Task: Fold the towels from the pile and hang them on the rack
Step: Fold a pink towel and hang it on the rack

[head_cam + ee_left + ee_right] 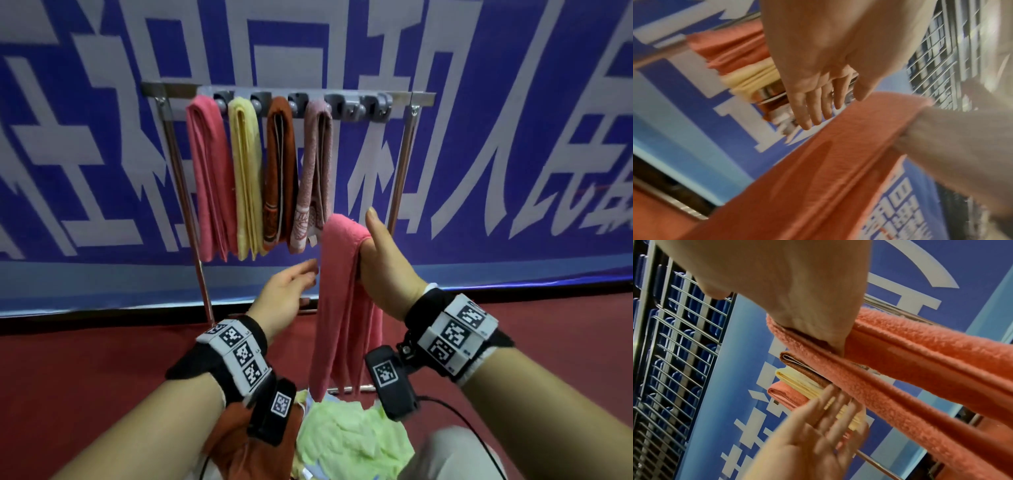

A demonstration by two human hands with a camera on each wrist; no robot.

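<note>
Right hand (383, 260) is up in front of the rack (287, 97), and a folded pink towel (342, 308) is draped over it, both ends hanging straight down toward the floor. The thumb stands upright, clear of the cloth. The fingers are buried inside the fold, so I can't tell if they are straight or curled. Left hand (287, 291) sits lower and to the left, palm open, fingers straight and together, tips right at the towel's left edge.

Behind them, four folded towels hang side by side on the left part of the rack. From the left: a pink one (209, 178), a yellow one (245, 178), a rust-brown one (279, 171) and a mauve patterned one (315, 164). The grey holders (373, 102) to the right carry nothing.

Near the person lies the pile (352, 442), a light green towel on top with a rust one (236, 445) to its left. A blue banner (513, 137) fills the far side.
</note>
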